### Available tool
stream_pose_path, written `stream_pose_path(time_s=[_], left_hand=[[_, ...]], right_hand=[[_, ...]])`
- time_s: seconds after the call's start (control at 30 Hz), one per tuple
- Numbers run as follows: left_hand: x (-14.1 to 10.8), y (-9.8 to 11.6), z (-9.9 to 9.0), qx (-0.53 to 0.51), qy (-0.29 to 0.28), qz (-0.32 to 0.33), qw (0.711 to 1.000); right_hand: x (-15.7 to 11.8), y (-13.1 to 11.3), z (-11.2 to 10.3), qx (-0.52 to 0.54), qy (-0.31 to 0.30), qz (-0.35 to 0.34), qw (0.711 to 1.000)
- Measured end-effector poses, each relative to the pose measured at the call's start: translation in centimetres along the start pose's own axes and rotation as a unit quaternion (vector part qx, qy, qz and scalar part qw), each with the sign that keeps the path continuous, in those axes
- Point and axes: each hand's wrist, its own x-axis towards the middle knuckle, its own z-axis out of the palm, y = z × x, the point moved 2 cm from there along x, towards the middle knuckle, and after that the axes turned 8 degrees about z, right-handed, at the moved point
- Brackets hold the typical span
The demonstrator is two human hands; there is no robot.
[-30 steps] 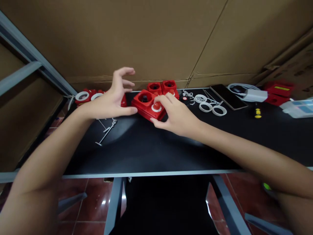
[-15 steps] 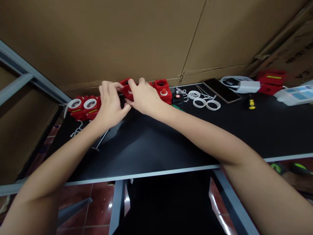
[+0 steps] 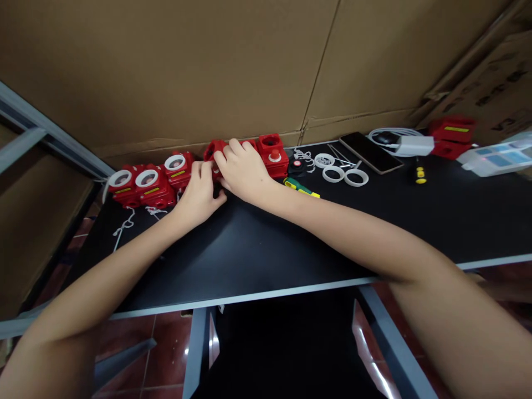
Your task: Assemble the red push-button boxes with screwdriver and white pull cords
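Against the cardboard at the back of the table, a red box-shaped housing [image 3: 214,148] with a round opening is partly hidden by my hands. My right hand [image 3: 245,173] is curled over it, its fingertips out of sight behind the knuckles. My left hand [image 3: 197,194] is at its left side, fingers close to the red part and thumb apart, with a dark gap between. Left of my hands are red housings with white rings [image 3: 147,178]. Just right of my right hand stands another red housing [image 3: 273,155] with a round button on its front.
Further right lie a green-and-yellow tool [image 3: 301,188], loose white rings [image 3: 356,177], a phone [image 3: 369,152], a white charger [image 3: 414,146], a yellow-black screwdriver [image 3: 420,174], a red part [image 3: 452,136] and a clear plastic case [image 3: 496,157]. White cords [image 3: 124,224] lie at the left.
My left hand has dropped slightly and moved right, uncovering a third white-ringed housing. The right hand stays over the red housing. The view has shifted a little, and the green-and-yellow tool shows more.
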Motion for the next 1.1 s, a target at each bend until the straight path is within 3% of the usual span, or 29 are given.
stream_pose_path(time_s=[0.4,0.53,0.77,0.9,1.0,1.1], left_hand=[[-0.2,-0.8,0.0,-0.041,0.057,-0.010,0.998],[-0.2,-0.7,0.2,-0.057,0.043,-0.011,0.997],[-0.1,-0.4,0.7,-0.056,0.007,-0.026,0.998],[0.6,-0.1,0.3,-0.047,-0.004,-0.021,0.999],[1.1,-0.1,-0.2,-0.041,-0.002,-0.025,0.999],[1.3,-0.1,-0.6,-0.037,0.004,-0.030,0.999]], right_hand=[[-0.7,3.0,-0.4,0.058,-0.031,0.000,0.998],[-1.1,4.3,-0.4,0.057,-0.020,-0.009,0.998],[-4.2,10.6,-0.3,0.027,0.046,-0.011,0.998],[-6.8,13.6,0.2,0.073,0.077,-0.016,0.994],[-7.7,13.9,0.3,0.098,0.077,-0.022,0.992],[-8.1,12.7,0.2,0.096,0.059,-0.092,0.989]])
